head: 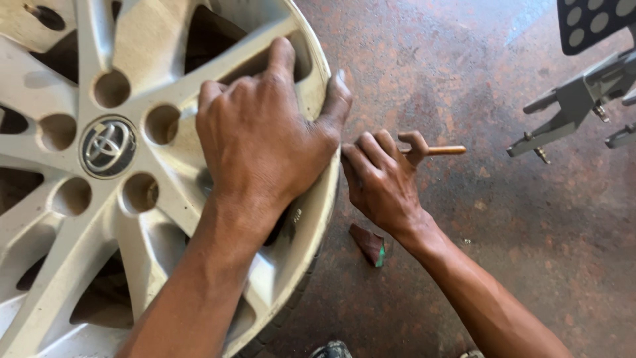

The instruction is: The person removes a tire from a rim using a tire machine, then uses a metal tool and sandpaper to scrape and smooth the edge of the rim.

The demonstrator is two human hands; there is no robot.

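Silver alloy, scuffed and dull: a multi-spoke wheel lies flat on the floor, round bolt holes ringing its centre cap. The left hand rests spread on the wheel's right rim, fingers over a spoke, thumb hooked on the outer edge, clamping nothing. Just beside the rim, the right hand is closed around a slim wooden-handled tool, whose working end is hidden. A small dark folded scrap lies on the floor near that wrist. The concrete floor is rust-stained, mottled and rough. At the far right corner stands a grey metal clamp fixture.
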